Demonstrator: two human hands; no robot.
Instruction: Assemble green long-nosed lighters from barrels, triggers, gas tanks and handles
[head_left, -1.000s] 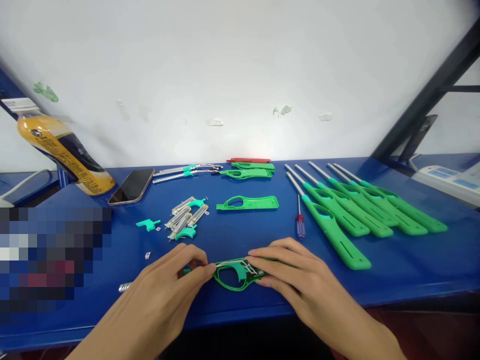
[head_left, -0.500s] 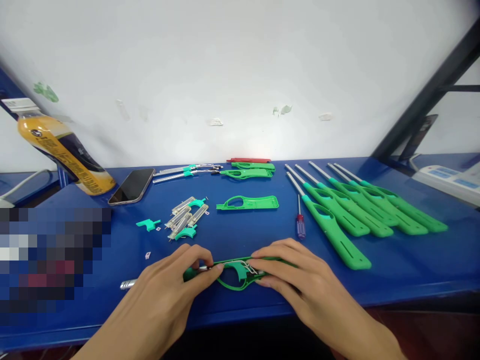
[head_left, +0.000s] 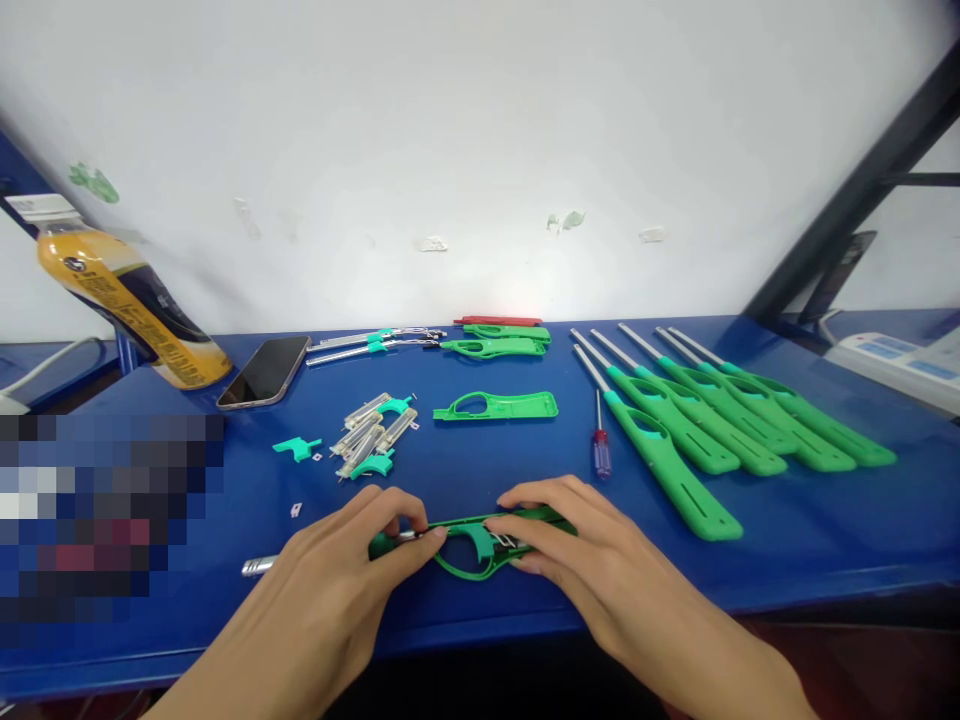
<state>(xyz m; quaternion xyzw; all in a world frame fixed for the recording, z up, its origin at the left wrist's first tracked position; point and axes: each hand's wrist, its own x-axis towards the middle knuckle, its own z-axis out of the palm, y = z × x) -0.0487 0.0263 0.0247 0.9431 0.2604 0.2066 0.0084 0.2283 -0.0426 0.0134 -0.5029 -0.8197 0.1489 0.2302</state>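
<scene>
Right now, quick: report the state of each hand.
Left hand: closed, pinching the green lighter shell at its tube end.
Right hand: closed, holding the same shell's handle end, a fingertip at the white wires.

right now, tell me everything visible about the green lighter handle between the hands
The lighter handle is an open green shell, plastic by its look, with a rounded finger loop. A teal trigger sits inside, with pale wires beside it. It stretches sideways near the front edge of the table. The left hand pinches its left end; the right hand grips its right part, partly hiding it.
</scene>
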